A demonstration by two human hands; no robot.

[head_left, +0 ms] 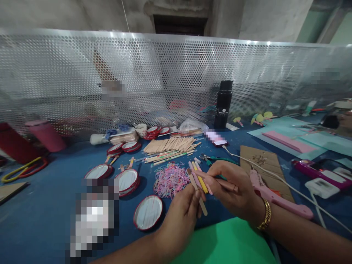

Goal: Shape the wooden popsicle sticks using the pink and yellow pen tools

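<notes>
Between the fingers and thumb of my left hand (183, 216) is a flat wooden craft stick (202, 207), tilted with its upper end pointing away from me. My right hand (233, 187) is closed in a writing grip on a slim pinkish marker (230, 185), its tip at or very near the stick's upper end. Just behind both hands lie several pink and yellow markers (202, 181). A tangled heap of colourful rubber bands (172, 179) sits left of them. Under my wrists is a green sheet (228, 244).
Round red-rimmed lids (148, 212) stand to the left. Behind are a pile of craft sticks (170, 145), a black flask (223, 104) and a phone (216, 138). A pink glue gun (277, 201) and a white cable (275, 172) lie right. A perforated metal screen (165, 73) closes the back.
</notes>
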